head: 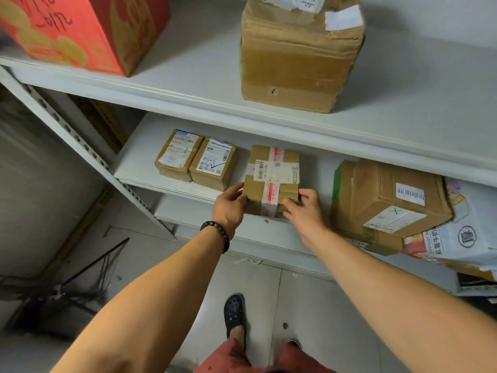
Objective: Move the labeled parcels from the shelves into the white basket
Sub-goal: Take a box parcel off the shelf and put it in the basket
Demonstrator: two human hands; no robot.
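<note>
- The left hand (229, 204) is cupped against the near left corner of a small cardboard parcel (271, 179), thumb up on the left side and fingers curled around the front edge.
- The right hand (305, 208) presses on the parcel's near right corner, fingers spread loosely along the front face and thumb raised at the right side; together the two hands clasp the box from both sides.
- A dark bead bracelet (216, 232) circles the left wrist.
- The parcel sits at the front edge of the middle shelf (139, 162); whether it is lifted clear of the board cannot be told.
- Two smaller labeled boxes (196, 162) stand side by side to its left, touching each other and apart from the held parcel.
- To the right, a larger dented carton (387, 200) lies tilted, near the right hand but not touching it, with printed bags (454, 243) beside it.
- On the upper shelf (188, 84) stand a red box (80, 30) and a tall tape-wrapped brown box (298, 55).
- The held parcel is brown, crossed by red-printed tape, with a white barcode label on top.
</note>
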